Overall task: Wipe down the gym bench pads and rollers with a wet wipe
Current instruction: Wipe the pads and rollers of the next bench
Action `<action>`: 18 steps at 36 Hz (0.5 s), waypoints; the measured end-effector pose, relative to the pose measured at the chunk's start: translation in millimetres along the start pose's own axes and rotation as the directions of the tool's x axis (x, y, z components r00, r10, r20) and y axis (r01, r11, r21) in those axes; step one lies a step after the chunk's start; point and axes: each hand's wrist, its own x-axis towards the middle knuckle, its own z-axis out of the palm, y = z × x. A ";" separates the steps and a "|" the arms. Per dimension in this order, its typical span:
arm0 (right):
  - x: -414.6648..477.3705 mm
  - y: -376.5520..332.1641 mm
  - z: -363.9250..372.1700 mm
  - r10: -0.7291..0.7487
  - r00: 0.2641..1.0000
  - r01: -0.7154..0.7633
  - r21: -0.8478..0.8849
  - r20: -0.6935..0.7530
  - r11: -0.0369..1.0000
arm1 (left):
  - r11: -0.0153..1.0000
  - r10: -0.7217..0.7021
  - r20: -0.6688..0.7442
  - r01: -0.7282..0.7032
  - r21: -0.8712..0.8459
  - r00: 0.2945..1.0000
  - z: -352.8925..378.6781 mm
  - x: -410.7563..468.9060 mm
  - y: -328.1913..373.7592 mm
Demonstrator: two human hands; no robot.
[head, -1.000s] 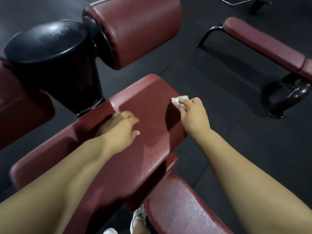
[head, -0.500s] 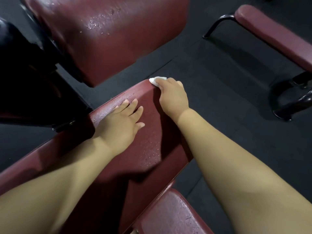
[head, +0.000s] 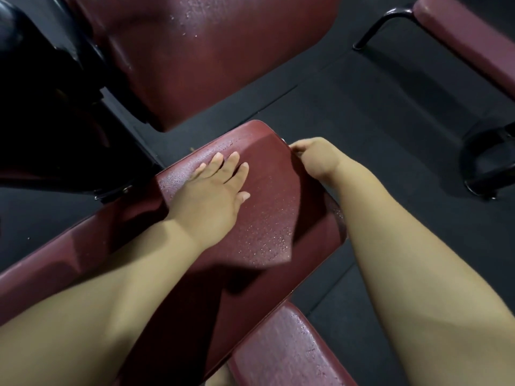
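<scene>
A dark red bench pad, speckled with droplets, slants across the middle of the head view. My left hand rests flat on its upper part with the fingers straight. My right hand is at the pad's far right edge near the top corner, fingers curled down over the side. The wet wipe is hidden under that hand. A thick dark red roller with wet spots hangs just beyond the pad's top end.
A black machine housing fills the upper left. Below the pad sits another red seat pad. At the right stands a second bench with a black tubular frame. Dark rubber floor lies between them.
My right hand slid with the wipe from the pad's top corner round to its right side, and the wipe went out of sight. The left hand's fingers straightened, then stayed flat. The view moved closer.
</scene>
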 end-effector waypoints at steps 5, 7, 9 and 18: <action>-27.3 29.2 -9.4 0.006 0.999 -0.005 0.032 -0.035 0.999 | 1.000 -0.001 -0.008 0.001 -0.006 1.000 -2.1 -1.3 2.3; -30.6 29.2 -7.7 -0.019 0.997 0.020 0.014 -0.073 1.000 | 1.000 -0.004 0.000 0.004 0.006 1.000 -2.5 -0.8 3.9; -30.5 19.9 -3.1 -0.037 0.993 0.046 0.082 -0.109 0.996 | 1.000 -0.008 0.007 0.008 0.003 1.000 -2.6 0.0 4.8; -48.6 24.2 -5.4 -0.091 0.982 0.111 0.117 -0.163 0.987 | 0.999 -0.045 -0.024 0.045 -0.023 0.999 -0.9 -0.6 11.5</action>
